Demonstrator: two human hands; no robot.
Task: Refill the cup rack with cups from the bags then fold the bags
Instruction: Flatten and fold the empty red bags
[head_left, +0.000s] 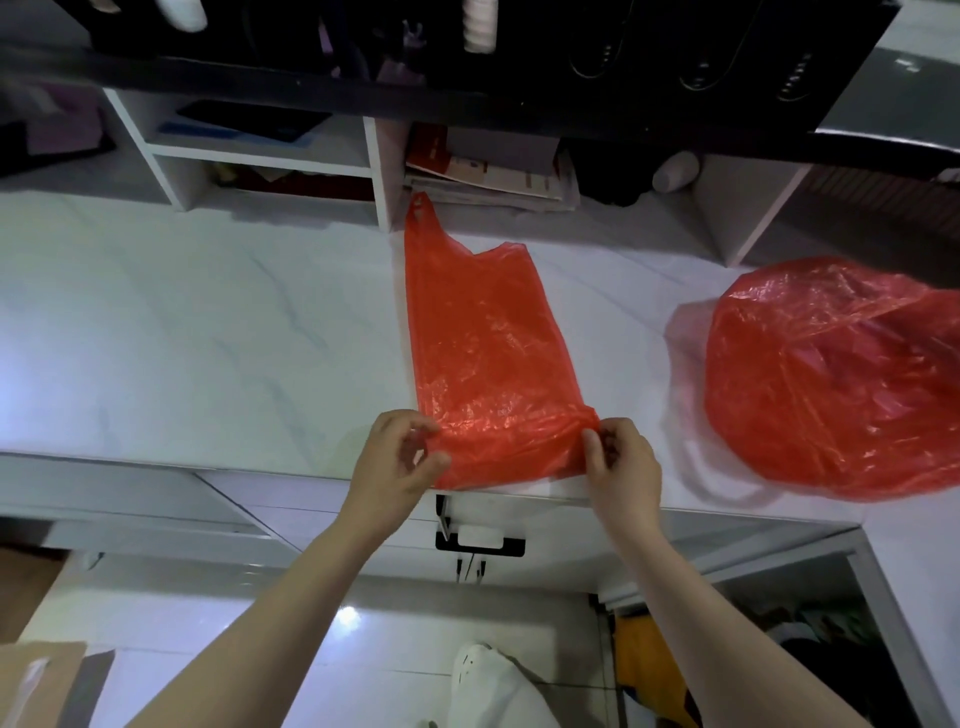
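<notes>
Both hands, our left hand (397, 454) and right hand (621, 462), pinched the near corners of the flat red bag (483, 332) on the counter (208, 332). We thought the slippery plastic could slide and fold crooked. Another bag (831, 374) sat right.

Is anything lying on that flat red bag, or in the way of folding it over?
Nothing visible. The left hand and right hand pinch the near corners of the flat bag, and its top is bare. The puffed-up bag sits apart on the counter, to the right.
</notes>
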